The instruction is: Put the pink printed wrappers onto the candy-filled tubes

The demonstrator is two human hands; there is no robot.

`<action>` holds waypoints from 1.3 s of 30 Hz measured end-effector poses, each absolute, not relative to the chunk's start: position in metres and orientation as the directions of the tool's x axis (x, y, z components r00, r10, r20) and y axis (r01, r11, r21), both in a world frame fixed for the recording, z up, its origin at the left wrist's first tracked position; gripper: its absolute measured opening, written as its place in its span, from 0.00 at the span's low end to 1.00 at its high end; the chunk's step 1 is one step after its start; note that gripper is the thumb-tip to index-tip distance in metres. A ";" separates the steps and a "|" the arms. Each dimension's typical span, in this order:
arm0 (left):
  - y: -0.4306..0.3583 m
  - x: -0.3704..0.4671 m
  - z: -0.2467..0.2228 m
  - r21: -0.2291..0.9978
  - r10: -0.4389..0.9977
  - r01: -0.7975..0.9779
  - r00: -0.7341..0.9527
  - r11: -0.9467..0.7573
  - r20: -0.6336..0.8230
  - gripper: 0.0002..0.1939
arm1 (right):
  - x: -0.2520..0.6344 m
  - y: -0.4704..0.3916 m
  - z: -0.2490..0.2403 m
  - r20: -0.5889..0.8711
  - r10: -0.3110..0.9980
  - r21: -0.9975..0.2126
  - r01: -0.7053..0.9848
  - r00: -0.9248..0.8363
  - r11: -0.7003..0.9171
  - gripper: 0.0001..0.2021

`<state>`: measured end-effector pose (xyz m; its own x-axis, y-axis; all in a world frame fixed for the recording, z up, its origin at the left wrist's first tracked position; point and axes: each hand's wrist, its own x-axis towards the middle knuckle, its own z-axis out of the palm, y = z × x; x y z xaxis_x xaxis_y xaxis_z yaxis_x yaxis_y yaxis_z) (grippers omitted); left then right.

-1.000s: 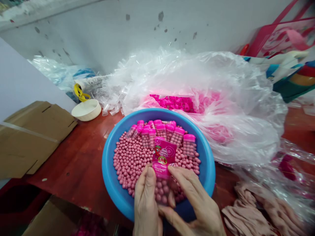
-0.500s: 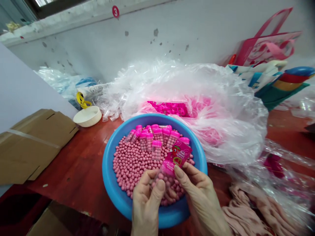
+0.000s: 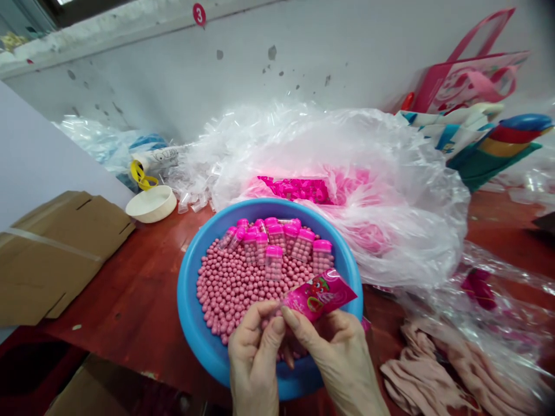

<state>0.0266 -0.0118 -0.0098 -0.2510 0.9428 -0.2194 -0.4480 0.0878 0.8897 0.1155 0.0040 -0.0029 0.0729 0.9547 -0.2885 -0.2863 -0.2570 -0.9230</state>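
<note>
R hand (image 3: 342,358) has thumb on top of a pink printed packet (image 3: 319,296), fingers behind it, so a narrow pinch on the pkt. L hand (image 3: 255,352) sits just L of it, also narrow, thumb & forefinger bent in at the pkt's L end; what's btwn them is mostly hidden, can't tell if it grips.

Pkt is over the near-R part of the blue basin (image 3: 186,289), strawberry print up. Long axis runs from L hand's fingertips out to the R & a bit away, toward the basin's R rim. Both hands touch or nearly touch its L end; free end is on R hand's side, just beyond its knuckles.

Basin also has loose pink beads (image 3: 221,294), w/ pink-capped jars (image 3: 303,245) on top in its far half. Beyond basin: clear plastic bag (image 3: 390,173). L of basin, far side: white dish (image 3: 151,209). R of basin, near side: crumpled cloth (image 3: 429,370).
</note>
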 end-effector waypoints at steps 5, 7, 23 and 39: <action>-0.003 0.025 -0.006 0.748 0.925 -0.642 -0.160 0.168 -0.345 0.08 | 0.107 0.007 -0.004 -0.257 0.966 -0.909 -0.349 0.037 -0.228 0.17; 0.000 0.024 -0.004 0.684 0.916 -0.700 -0.106 0.207 -0.386 0.08 | 0.104 0.008 -0.003 -0.239 0.971 -0.897 -0.387 0.022 -0.212 0.16; -0.002 0.025 -0.003 0.645 0.897 -0.742 -0.143 0.183 -0.419 0.07 | 0.102 -0.002 -0.026 0.033 0.992 -0.992 -0.117 0.119 0.047 0.11; -0.016 0.032 -0.020 0.935 0.881 -0.073 -0.367 -0.346 0.297 0.16 | 0.108 -0.012 -0.013 -0.212 0.977 -0.969 -0.136 0.033 -0.205 0.18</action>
<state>0.0324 -0.0161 -0.0204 -0.3670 0.8814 0.2973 -0.0729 -0.3459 0.9354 0.1077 -0.0117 -0.0126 0.0333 0.9768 -0.2117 -0.1359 -0.2054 -0.9692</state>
